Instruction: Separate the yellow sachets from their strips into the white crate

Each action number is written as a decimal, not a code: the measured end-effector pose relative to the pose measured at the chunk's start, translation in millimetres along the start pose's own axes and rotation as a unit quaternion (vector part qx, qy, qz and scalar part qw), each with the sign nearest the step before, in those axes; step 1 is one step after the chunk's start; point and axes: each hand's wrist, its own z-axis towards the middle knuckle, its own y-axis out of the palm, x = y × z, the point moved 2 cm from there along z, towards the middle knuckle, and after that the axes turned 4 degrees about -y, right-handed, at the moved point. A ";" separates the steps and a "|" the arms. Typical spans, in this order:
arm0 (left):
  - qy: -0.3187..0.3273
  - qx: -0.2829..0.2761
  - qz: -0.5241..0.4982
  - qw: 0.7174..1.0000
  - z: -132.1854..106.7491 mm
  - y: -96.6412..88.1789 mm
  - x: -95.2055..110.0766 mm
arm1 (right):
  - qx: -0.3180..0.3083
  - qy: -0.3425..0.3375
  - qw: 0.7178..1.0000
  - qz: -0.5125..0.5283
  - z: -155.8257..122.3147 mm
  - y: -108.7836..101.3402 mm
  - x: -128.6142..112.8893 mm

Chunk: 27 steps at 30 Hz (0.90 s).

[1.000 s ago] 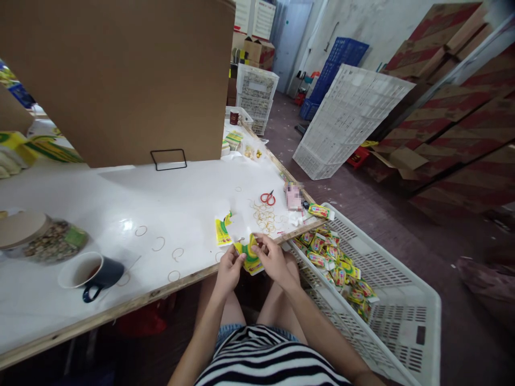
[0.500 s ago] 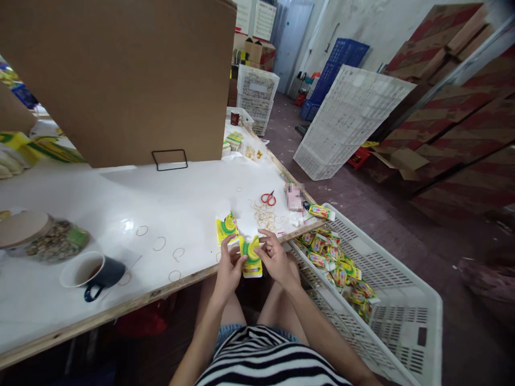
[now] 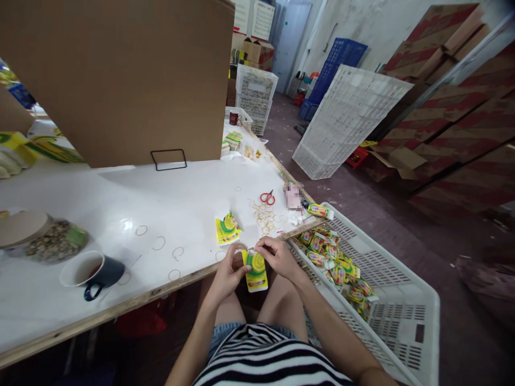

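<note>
Yellow-and-green packet (image 3: 255, 272): held upright just in front of the near edge of the white table (image 3: 193, 201), above the person's lap, printed face toward the wearer. Compared with the preceding views, the packet has gone from bent between both hands to nearly flat, and it now sits lower. The right hand (image 3: 278, 258) has shifted from the packet's side to its top edge. This suggests that the work is now concentrated at the top end, with the body of the packet left exposed. Left hand (image 3: 230, 272): closed on the packet's left side, thumb on the printed face, remaining fingers behind or beside it; no gap is visible at the thumb. Right hand: thumb and fingers drawn close together at the top edge; whether they pinch the packet or a small item there cannot be determined. A second packet (image 3: 227, 229) lies on the table just beyond the left hand. Loose rubber bands (image 3: 264, 219) and red-handled scissors (image 3: 267, 199) lie farther back.
</note>
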 end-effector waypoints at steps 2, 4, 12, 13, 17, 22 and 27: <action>0.004 0.005 -0.012 1.000 1.0 -1.1 0.2 | 0.041 0.006 0.999 0.035 -0.4 2.1 1.3; 0.002 0.016 -0.003 1.000 2.5 -3.2 -0.3 | 0.065 0.018 0.995 0.072 -0.9 3.2 2.1; 0.022 0.089 0.079 0.993 5.1 -2.5 -1.3 | 0.021 0.019 1.000 -0.006 2.2 -12.2 -4.0; 0.024 0.100 0.098 0.990 5.2 -1.4 -0.8 | -0.005 0.045 0.999 -0.002 2.1 -11.2 -2.0; 0.020 0.087 0.120 0.989 7.0 2.9 -0.2 | -0.029 0.090 0.995 -0.040 2.5 -4.5 4.2; -0.001 0.054 0.048 0.997 9.5 2.7 0.2 | -0.007 0.065 0.990 -0.124 6.4 1.1 -2.3; -0.013 0.063 -0.023 0.998 8.6 0.2 1.9 | -0.009 0.044 0.994 -0.098 4.3 2.4 -3.0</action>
